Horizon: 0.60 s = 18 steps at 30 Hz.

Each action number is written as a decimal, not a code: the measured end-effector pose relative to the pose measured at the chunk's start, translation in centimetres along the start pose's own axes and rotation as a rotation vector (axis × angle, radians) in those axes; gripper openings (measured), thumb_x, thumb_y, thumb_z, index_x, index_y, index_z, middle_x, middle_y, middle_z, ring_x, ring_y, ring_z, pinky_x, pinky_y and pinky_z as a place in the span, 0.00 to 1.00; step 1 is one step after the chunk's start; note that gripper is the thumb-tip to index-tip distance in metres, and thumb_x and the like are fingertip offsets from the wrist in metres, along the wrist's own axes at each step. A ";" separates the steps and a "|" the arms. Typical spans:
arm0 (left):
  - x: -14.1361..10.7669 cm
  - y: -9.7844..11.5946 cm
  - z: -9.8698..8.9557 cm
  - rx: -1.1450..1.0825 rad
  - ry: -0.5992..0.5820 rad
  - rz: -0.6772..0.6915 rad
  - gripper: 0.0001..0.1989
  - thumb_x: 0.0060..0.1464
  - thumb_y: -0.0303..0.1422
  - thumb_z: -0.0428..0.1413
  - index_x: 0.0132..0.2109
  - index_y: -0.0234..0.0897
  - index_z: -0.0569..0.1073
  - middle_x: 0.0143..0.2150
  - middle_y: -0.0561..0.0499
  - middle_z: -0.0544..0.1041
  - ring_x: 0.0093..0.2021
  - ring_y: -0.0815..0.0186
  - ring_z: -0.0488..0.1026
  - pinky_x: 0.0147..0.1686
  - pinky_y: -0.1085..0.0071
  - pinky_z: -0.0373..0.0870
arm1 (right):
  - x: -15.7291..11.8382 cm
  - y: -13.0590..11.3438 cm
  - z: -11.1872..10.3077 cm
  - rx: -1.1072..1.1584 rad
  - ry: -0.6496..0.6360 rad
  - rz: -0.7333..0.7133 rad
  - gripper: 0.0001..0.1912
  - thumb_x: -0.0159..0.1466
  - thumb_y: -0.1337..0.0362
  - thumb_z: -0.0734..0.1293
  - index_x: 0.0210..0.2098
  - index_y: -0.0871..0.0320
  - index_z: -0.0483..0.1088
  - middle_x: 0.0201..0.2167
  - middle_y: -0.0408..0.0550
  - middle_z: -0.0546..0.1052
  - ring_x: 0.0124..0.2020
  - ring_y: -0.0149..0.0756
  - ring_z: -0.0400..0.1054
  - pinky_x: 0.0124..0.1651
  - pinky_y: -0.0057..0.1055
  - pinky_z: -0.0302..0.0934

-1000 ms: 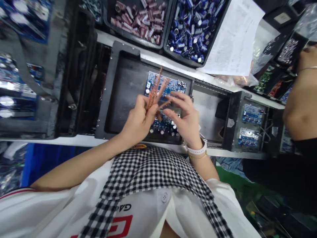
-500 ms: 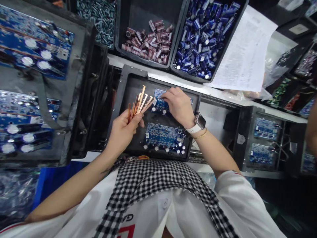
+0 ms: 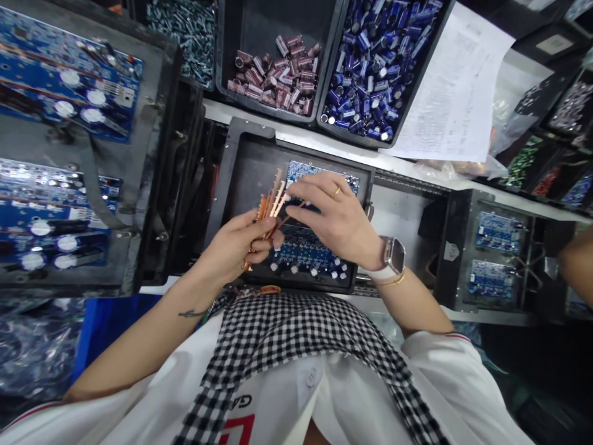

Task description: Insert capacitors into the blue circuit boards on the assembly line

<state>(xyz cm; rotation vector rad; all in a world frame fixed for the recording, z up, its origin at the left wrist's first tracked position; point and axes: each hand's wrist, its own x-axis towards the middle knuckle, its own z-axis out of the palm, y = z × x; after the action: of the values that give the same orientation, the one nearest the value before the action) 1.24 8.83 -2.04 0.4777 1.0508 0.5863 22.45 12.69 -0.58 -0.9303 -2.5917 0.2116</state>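
My left hand [image 3: 234, 247] is closed around a fanned bunch of thin copper strips [image 3: 277, 201], their notched ends pointing up and away. My right hand [image 3: 345, 222], with a ring and a wristwatch, is at the bunch; a strip passes between its thumb and forefinger. Behind the right hand an upper blue circuit board [image 3: 297, 168] is mostly covered. A lower blue circuit board [image 3: 301, 250], with round silver-topped capacitors along its near edge, is partly hidden by both hands. Both boards lie in a black tray [image 3: 245, 157] under my hands.
Bins of brown capacitors [image 3: 282, 74], blue capacitors [image 3: 370, 80] and small grey-green parts [image 3: 185, 37] stand behind the tray. A printed sheet [image 3: 449, 93] lies at right. Larger boards [image 3: 97, 80] sit at left; another tray [image 3: 463, 247] stands on the rail, near another person's arm [image 3: 577, 266].
My right hand has moved from the upper board toward me and left, to the copper strips. My left hand has shifted slightly right, and the strips sit closer together.
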 end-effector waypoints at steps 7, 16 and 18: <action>0.5 0.4 -0.4 0.277 0.266 0.248 0.11 0.60 0.35 0.56 0.46 0.33 0.67 0.40 0.43 0.79 0.25 0.69 0.73 0.19 0.78 0.69 | -4.7 3.6 2.0 -0.060 0.058 0.343 0.13 0.70 0.67 0.59 0.45 0.49 0.75 0.36 0.43 0.76 0.39 0.35 0.64 0.50 0.40 0.54; 0.3 -1.1 -0.8 0.284 0.257 0.232 0.10 0.59 0.37 0.57 0.42 0.34 0.71 0.25 0.55 0.68 0.16 0.80 0.52 0.13 0.85 0.47 | -4.3 3.1 2.5 -0.103 -0.055 0.385 0.14 0.70 0.67 0.60 0.43 0.48 0.77 0.39 0.44 0.76 0.46 0.40 0.63 0.54 0.44 0.52; -0.2 -0.9 -0.4 0.231 0.196 0.179 0.09 0.60 0.37 0.57 0.42 0.35 0.69 0.23 0.56 0.68 0.15 0.80 0.50 0.13 0.86 0.45 | -3.5 1.3 0.9 -0.124 -0.035 0.345 0.14 0.69 0.67 0.60 0.47 0.48 0.75 0.47 0.45 0.75 0.51 0.42 0.62 0.55 0.46 0.52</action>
<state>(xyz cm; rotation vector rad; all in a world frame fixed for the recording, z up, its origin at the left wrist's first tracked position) 1.01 8.00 -2.64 0.7336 1.2785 0.6838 25.39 11.44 -2.77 -1.4289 -2.4820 0.1605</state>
